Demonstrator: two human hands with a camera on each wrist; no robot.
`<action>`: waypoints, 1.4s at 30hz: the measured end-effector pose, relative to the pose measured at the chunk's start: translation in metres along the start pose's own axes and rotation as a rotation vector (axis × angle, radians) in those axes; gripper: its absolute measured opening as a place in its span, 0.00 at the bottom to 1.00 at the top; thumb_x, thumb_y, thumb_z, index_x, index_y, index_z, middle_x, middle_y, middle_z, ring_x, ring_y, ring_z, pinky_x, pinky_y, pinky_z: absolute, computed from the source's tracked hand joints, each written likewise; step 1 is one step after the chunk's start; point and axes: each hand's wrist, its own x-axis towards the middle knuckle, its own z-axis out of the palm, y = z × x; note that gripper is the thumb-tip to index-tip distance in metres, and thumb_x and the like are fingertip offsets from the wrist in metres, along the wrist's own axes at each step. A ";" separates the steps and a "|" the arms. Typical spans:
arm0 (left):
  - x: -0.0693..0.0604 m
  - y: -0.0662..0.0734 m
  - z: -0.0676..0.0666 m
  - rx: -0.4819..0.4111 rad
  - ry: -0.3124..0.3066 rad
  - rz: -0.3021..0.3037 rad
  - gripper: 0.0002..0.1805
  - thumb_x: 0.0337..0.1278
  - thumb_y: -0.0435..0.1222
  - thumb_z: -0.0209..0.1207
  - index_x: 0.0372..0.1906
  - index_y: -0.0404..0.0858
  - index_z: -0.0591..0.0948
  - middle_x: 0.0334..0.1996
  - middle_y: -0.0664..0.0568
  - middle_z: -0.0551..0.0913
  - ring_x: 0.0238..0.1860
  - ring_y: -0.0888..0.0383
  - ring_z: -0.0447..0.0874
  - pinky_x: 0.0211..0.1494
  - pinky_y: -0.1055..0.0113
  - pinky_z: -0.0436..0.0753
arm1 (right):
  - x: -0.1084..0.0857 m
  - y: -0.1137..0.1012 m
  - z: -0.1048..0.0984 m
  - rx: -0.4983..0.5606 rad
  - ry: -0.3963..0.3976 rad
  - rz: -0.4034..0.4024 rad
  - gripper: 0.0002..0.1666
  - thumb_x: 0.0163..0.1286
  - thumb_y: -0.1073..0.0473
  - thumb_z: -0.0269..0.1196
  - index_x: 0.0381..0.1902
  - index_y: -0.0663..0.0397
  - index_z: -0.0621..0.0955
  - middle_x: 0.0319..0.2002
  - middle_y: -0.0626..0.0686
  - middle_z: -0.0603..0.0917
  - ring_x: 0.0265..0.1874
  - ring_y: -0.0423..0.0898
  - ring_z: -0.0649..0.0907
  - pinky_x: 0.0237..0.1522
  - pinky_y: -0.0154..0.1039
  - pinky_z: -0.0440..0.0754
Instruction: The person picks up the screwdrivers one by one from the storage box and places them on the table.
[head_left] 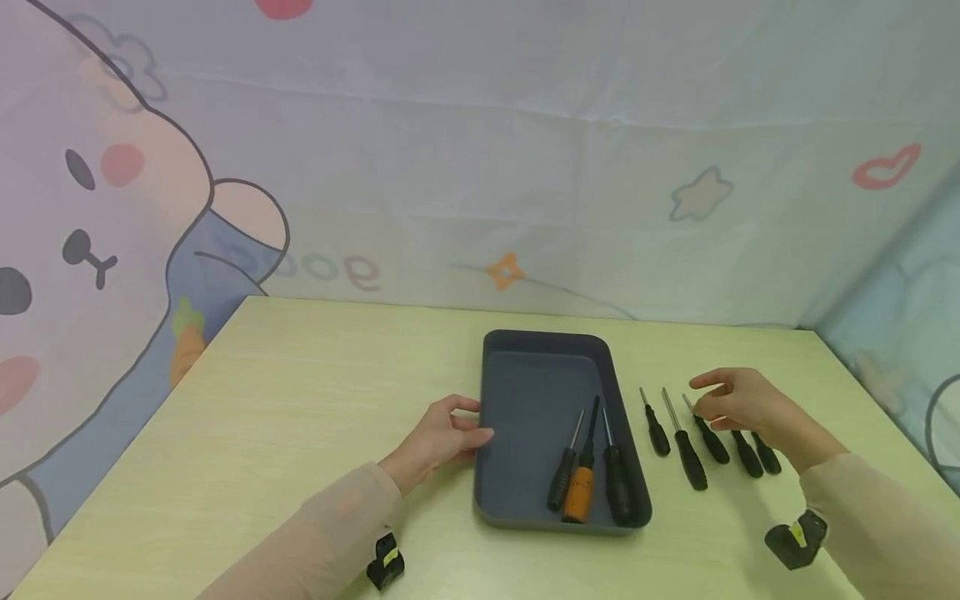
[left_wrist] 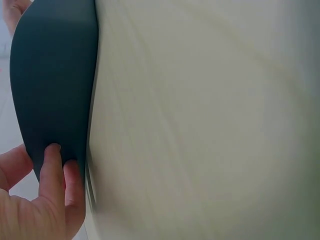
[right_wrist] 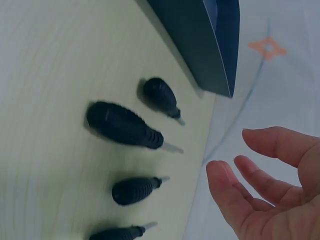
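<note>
My left hand pinches the left wall of a dark grey tray, with the thumb over the rim. In the left wrist view, fingers lie against the tray's outer wall. Inside the tray's right side lie an orange-handled screwdriver, a slim black screwdriver and a thick black one. Above several black screwdrivers right of the tray hovers my right hand. Its fingers are loosely bent, thumb apart, holding nothing in the right wrist view. It partly hides some screwdrivers.
Everything stands on a pale wooden table. A printed cloth hangs along the table's far edge. The loose screwdrivers, such as the short one nearest the tray, lie roughly side by side with shafts pointing away.
</note>
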 end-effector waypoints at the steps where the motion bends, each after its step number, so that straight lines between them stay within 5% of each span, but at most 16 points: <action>1: 0.000 0.000 0.000 0.000 0.000 -0.001 0.27 0.54 0.27 0.62 0.59 0.28 0.67 0.43 0.36 0.75 0.40 0.49 0.81 0.44 0.58 0.82 | 0.000 -0.001 0.003 0.015 -0.015 -0.006 0.33 0.65 0.65 0.59 0.61 0.78 0.61 0.47 0.70 0.75 0.40 0.53 0.81 0.43 0.45 0.82; 7: -0.002 0.002 0.001 -0.003 0.006 -0.001 0.27 0.54 0.26 0.62 0.59 0.28 0.67 0.43 0.36 0.75 0.40 0.49 0.81 0.45 0.57 0.82 | -0.003 -0.009 0.020 0.128 -0.099 -0.019 0.34 0.61 0.68 0.58 0.62 0.78 0.60 0.43 0.60 0.78 0.41 0.51 0.80 0.42 0.44 0.82; 24: -0.001 0.002 0.003 0.004 0.018 -0.008 0.27 0.53 0.26 0.62 0.58 0.29 0.68 0.42 0.36 0.75 0.39 0.49 0.82 0.44 0.56 0.82 | -0.009 -0.011 0.058 0.315 -0.232 -0.040 0.36 0.61 0.69 0.59 0.62 0.79 0.57 0.38 0.57 0.78 0.38 0.49 0.80 0.40 0.43 0.82; 42: -0.001 0.003 0.003 0.018 0.025 -0.028 0.27 0.52 0.27 0.63 0.58 0.30 0.68 0.43 0.36 0.75 0.38 0.50 0.82 0.43 0.56 0.82 | -0.013 -0.014 0.081 0.333 -0.186 0.023 0.36 0.60 0.74 0.55 0.64 0.77 0.54 0.37 0.59 0.74 0.35 0.46 0.78 0.35 0.42 0.81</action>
